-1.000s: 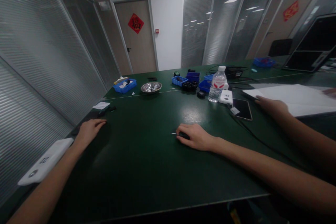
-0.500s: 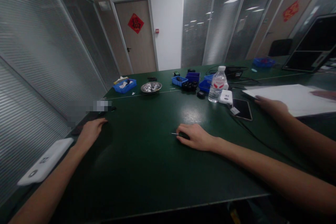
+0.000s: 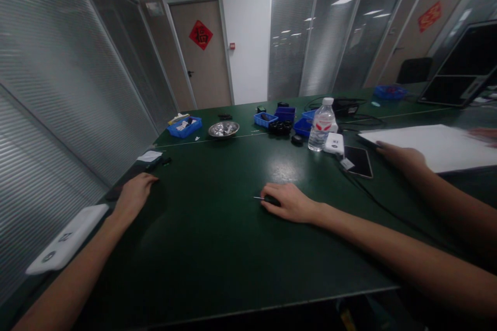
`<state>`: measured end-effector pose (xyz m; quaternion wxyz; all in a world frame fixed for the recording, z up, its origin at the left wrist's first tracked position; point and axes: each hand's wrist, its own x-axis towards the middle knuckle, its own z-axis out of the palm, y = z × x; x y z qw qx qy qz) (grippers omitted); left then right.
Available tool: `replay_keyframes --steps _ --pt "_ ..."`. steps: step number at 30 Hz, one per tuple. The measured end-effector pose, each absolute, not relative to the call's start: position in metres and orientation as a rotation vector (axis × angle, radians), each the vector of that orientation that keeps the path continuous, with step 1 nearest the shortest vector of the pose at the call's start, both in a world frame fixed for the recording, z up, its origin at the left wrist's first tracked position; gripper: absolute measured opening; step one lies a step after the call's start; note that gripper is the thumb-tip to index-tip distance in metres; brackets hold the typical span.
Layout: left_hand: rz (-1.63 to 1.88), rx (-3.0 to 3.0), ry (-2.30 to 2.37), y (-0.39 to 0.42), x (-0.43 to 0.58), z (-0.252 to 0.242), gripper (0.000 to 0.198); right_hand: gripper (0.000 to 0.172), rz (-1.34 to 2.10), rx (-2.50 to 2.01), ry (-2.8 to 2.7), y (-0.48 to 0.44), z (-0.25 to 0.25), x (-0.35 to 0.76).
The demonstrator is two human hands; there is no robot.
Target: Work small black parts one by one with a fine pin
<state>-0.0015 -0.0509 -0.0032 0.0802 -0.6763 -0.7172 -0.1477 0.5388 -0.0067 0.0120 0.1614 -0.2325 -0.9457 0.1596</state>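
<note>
My right hand (image 3: pixel 290 201) rests on the dark green table (image 3: pixel 217 248) with its fingers curled over a small black-handled screwdriver (image 3: pixel 267 199), whose thin metal tip pokes out to the left. My left hand (image 3: pixel 134 194) lies palm down near the table's left edge, fingers together and slightly bent, holding nothing I can see. A flat white device (image 3: pixel 64 240) lies beside my left forearm.
Another person's hand (image 3: pixel 402 158) rests on a large white sheet (image 3: pixel 438 146) at the right, near a dark phone (image 3: pixel 357 160). Behind stand a water bottle (image 3: pixel 321 125), blue bins (image 3: pixel 185 126), a metal bowl (image 3: pixel 223 129), a white box (image 3: pixel 334 143) and cables.
My left hand has crept slightly forward and to the right. The other person's white sheet has shifted a little. My right hand stays put.
</note>
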Motion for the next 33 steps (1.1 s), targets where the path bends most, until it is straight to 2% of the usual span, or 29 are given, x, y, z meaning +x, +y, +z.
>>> replay_keyframes --steps 7,13,24,30,33 --pt "-0.456 -2.037 -2.119 -0.054 0.0 -0.005 0.045 0.019 0.441 -0.667 -2.698 -0.006 0.011 0.538" --pt "-0.609 -2.195 -2.073 -0.05 0.021 -0.007 0.04 0.018 0.431 -0.671 -2.705 -0.006 0.012 0.538" --pt "-0.827 -2.771 -1.577 -0.068 0.183 -0.002 0.036 0.018 0.398 -0.656 -2.685 -0.006 0.009 0.538" --pt "-0.984 -2.888 -1.549 -0.072 0.251 0.0 0.052 0.017 0.408 -0.632 -2.686 -0.005 0.008 0.538" --pt "-1.087 -2.948 -1.555 -0.075 0.268 0.001 0.054 0.018 0.397 -0.609 -2.693 -0.005 0.008 0.539"
